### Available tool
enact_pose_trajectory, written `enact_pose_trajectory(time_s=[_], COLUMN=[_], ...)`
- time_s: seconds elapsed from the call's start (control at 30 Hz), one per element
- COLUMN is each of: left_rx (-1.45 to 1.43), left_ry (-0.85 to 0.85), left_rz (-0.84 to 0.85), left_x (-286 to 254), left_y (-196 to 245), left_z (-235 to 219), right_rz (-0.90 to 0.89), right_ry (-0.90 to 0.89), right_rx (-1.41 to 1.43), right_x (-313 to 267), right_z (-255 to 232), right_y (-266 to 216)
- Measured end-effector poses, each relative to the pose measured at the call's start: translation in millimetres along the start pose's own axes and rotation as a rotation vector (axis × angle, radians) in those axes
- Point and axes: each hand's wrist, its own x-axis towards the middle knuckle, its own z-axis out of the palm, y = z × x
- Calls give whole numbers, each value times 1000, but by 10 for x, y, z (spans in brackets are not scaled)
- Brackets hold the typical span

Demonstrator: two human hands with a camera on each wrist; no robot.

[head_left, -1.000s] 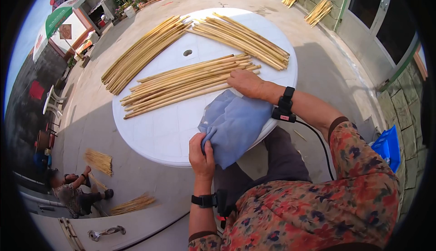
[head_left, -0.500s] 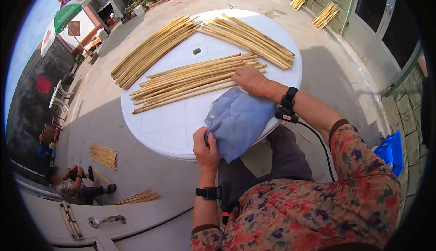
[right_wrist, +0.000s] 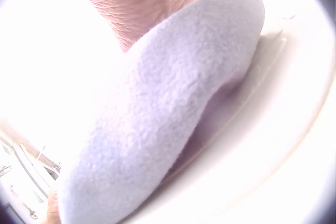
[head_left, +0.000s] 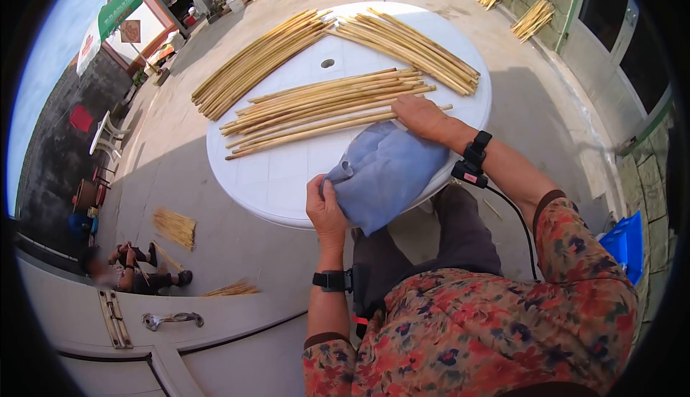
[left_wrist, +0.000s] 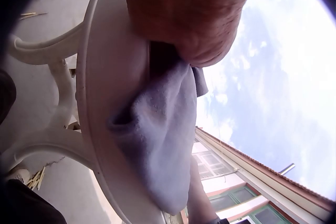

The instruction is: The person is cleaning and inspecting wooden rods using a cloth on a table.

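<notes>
A blue-grey cloth (head_left: 392, 171) hangs over the near edge of the white round table (head_left: 284, 185). My left hand (head_left: 327, 209) pinches its left corner, thumb on top; in the left wrist view the cloth (left_wrist: 165, 134) droops in folds beneath that hand (left_wrist: 184, 14). At the cloth's far right corner, my right hand (head_left: 422, 115) grips with fingers curled down, right over the end of the nearest stick. The fingertips are hidden. Across the table lies a row of pale yellow sticks (head_left: 316, 109), just beyond the cloth. The cloth (right_wrist: 152, 98) fills much of the right wrist view.
Two more stick bundles lie at the table's far left (head_left: 255, 63) and far right (head_left: 410, 45). Further bundles lean on the wall (head_left: 532, 20). A seated person (head_left: 133, 268) handles sticks at lower left. A blue container (head_left: 624, 246) stands at right, a door (head_left: 172, 318) below.
The head view has shifted, so the table and sticks appear further right and higher. The cloth's left part has folded a little. Both hands keep their places on the cloth.
</notes>
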Motion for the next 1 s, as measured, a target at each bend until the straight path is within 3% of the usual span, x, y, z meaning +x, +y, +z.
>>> enact_pose_trajectory(time_s=[0.17,0.23,0.27,0.37,0.43,0.53,0.6,0.67,0.73,0.8,0.83,0.9,0.97,1.0], left_rx=[-60,-197,-197,-492,-510,-482,-327,-285,-245,-633,-633,-940,-1040,-1198], left_ry=[26,93,84,37,-40,24,-193,-237,-282,-95,-95,26,-16,-61], left_rz=[-77,-233,-236,-488,-511,-605,-627,-663,-687,-620,-623,-583,-537,-593], left_x=[65,107,108,45,-56,-172,-204,-206,-185,-166,-125,-4,41,54], left_y=[41,30,25,63,150,250,301,286,229,122,176,328,294,284], left_z=[-25,-26,-38,-135,-233,-331,-409,-397,-346,-251,-234,-212,-166,-114], right_rz=[72,84,94,100,138,151,161,165,251,256,258,281,276,279], right_ry=[-52,-46,-49,19,-11,-5,37,81,77,50,11,-11,33,41], right_rx=[59,101,100,101,64,25,51,73,286,351,420,410,606,603], right_x=[-220,-320,-366,-504,-583,-651,-683,-687,-707,-772,-811,-832,-836,-835], right_z=[-253,-302,-315,-323,-327,-381,-430,-511,-613,-651,-666,-714,-715,-653], right_y=[-84,-136,-163,-255,-310,-371,-428,-533,-705,-838,-907,-996,-1019,-1034])
